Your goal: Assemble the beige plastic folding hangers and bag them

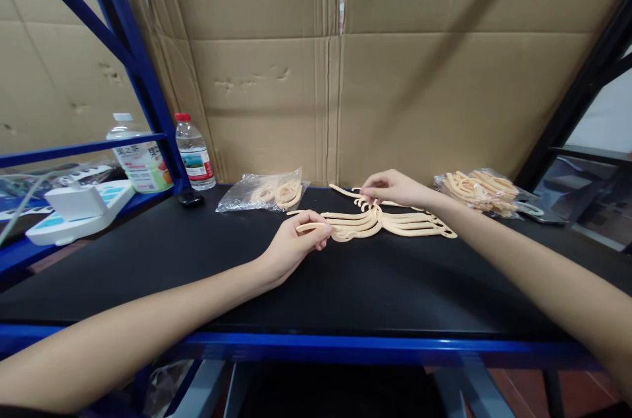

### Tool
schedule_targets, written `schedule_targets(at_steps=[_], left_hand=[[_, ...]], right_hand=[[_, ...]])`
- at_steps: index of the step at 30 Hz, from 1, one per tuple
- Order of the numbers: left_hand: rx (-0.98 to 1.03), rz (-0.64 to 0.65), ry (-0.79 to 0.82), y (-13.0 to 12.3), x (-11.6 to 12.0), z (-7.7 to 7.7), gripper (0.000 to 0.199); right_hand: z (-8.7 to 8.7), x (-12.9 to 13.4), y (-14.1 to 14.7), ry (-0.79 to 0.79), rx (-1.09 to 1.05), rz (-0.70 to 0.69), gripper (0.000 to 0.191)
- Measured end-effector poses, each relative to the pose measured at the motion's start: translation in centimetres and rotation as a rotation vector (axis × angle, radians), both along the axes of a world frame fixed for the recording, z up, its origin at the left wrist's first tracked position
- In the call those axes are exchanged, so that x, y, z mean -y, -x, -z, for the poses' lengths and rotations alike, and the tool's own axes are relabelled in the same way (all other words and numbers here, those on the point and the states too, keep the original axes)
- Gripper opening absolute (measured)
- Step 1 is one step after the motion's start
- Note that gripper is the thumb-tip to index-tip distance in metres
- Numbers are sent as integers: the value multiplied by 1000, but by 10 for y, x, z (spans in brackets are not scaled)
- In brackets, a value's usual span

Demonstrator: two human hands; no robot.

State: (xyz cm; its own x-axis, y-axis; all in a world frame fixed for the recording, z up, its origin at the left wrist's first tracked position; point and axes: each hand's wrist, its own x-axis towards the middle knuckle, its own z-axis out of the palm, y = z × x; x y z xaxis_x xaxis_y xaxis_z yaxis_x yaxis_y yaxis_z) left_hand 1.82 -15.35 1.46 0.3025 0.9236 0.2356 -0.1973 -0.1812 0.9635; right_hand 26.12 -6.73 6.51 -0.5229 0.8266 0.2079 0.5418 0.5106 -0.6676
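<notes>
Head view: left, a red-capped bottle (195, 153) stood behind the left hand (300, 240), which pinched a thin beige strip, perhaps a hanger part (311, 227). Beige hangers (360, 226) lay mid-table (385, 293); the right hand (388, 187) curled narrowly over their hooks, grip unclear.

Beige hangers (409, 225) on black worktop (395, 293); left hand (291, 243), pinching a beige strip (311, 226), at nine o'clock; right hand (395, 187), twelve o'clock.
</notes>
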Motion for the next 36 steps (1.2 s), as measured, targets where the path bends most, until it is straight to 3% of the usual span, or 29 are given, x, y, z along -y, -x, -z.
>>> schedule_targets(at_steps=[3,9,12,16,20,24,30,33,36], left_hand=[[-15,2,-3,1,-2,2,24],[95,11,97,5,-8,6,25],[142,35,118,6,-10,4,24],[226,66,157,9,-9,-2,21],[195,62,234,12,-7,-8,16],[138,11,229,12,-6,-9,15],[178,-7,201,11,-7,-11,16],[168,20,170,12,-6,-10,25],[146,60,138,13,-6,-7,33]], right_hand=[[13,-36,-29,-249,416,235,14],[46,-64,-43,-252,529,265,12],[45,-66,-44,-252,520,277,11],[28,-66,-51,-302,461,348,4],[9,-53,-59,-362,402,432,6],[-3,-26,-61,-487,338,399,6],[-20,13,-59,-912,511,317,23],[-22,26,-57,-1089,547,275,32],[-12,34,-52,-1143,534,249,32]])
